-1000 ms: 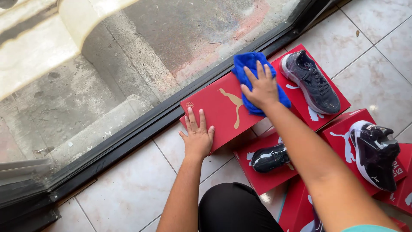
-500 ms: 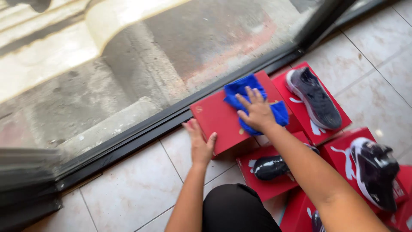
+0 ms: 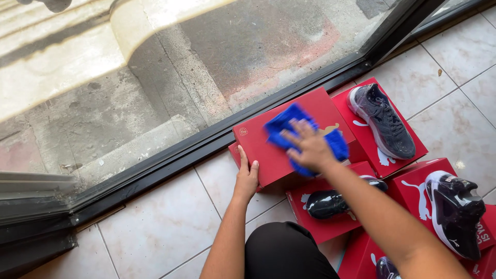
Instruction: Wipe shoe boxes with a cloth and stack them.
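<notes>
Right hand (image 3: 309, 149) flat, fingers spread, pressing blue microfibre cloth (image 3: 289, 126) onto lid of red cardboard shoebox (image 3: 268, 152); box long axis 8-to-2 o'clock. Left hand (image 3: 247, 174) at 7 o'clock corner, fingers straight, gripping nothing.

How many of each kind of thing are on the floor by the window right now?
Red shoe boxes: 5 clearly seen; others may be hidden beneath
Shoes: 4, one cut off at the bottom edge
Blue cloth: 1, under the right hand
Total: 10
</notes>
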